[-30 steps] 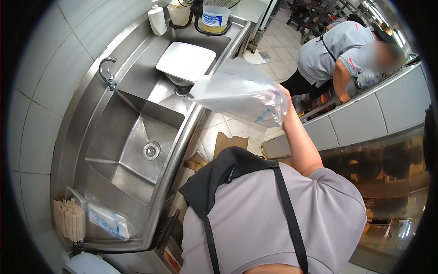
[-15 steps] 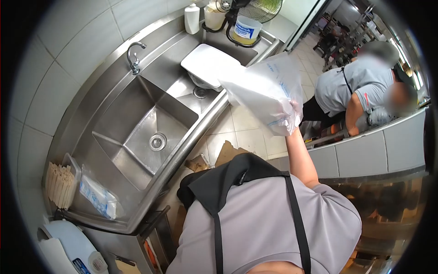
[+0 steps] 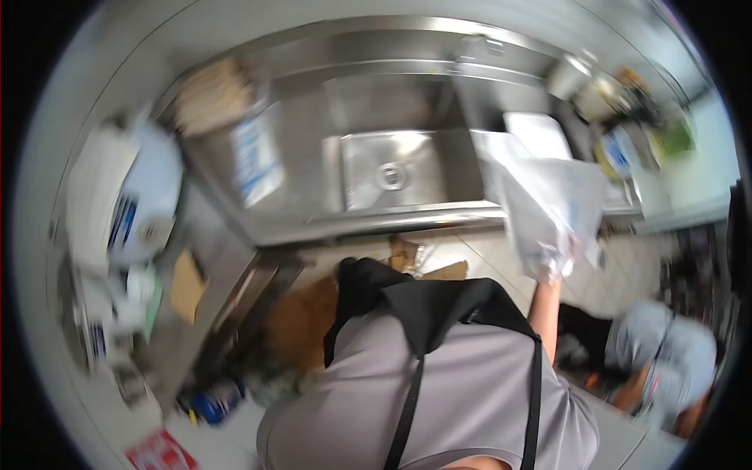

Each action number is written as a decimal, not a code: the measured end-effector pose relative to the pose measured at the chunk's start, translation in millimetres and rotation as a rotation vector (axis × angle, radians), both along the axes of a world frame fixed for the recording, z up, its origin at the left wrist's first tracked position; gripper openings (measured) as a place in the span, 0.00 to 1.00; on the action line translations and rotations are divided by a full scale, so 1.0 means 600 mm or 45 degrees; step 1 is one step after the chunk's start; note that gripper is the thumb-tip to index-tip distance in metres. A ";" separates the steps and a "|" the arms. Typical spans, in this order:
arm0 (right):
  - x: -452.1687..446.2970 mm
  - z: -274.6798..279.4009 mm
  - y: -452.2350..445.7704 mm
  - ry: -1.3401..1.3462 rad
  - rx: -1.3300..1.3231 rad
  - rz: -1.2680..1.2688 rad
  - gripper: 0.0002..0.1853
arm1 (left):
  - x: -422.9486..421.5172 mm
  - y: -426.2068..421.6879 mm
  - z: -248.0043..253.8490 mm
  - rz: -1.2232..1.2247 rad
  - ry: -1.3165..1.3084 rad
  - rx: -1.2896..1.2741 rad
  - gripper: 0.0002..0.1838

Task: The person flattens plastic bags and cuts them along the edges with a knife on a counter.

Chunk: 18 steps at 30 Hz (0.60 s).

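My right hand is raised in front of me at the right, its fingers closed on a clear plastic bag with faint blue print. The bag hangs open and spread out above the sink's front edge, and its folds partly cover my fingers. Beyond it, a white rectangular lid or container sits at the right part of the sink, partly hidden by the bag. My left hand is out of sight.
A steel sink runs along the wall. A bundle of sticks or straws and a blue-and-white packet lie on its left side. Cardboard is on the floor. Another person bends at the lower right. Motion blurs the picture.
My view has turned to the left, so the sink now lies straight ahead and more of the left-hand counter shows. The bag stays in my right hand.
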State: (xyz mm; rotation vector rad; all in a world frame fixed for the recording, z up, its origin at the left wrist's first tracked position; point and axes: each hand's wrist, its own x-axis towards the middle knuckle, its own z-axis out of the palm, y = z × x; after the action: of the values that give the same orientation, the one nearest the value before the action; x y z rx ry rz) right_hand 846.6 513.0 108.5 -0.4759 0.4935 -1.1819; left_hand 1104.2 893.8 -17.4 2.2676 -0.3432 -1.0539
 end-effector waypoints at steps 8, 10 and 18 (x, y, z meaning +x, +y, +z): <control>0.179 -0.011 -0.035 0.978 -0.942 -0.232 0.19 | -0.088 0.013 -0.021 0.261 0.124 0.029 0.13; 0.222 -0.017 -0.051 0.880 -0.991 -0.103 0.20 | -0.094 0.012 -0.028 0.283 0.154 0.019 0.12; 0.445 0.039 0.084 -0.359 0.092 1.107 0.24 | -0.026 0.240 -0.084 -0.223 0.672 0.190 0.12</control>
State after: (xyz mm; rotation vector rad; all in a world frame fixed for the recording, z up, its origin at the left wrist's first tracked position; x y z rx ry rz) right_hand 1113.6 563.2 132.0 -0.3881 0.0521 -0.3769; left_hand 1088.3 1037.7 -67.6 2.0065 -0.2471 -1.7628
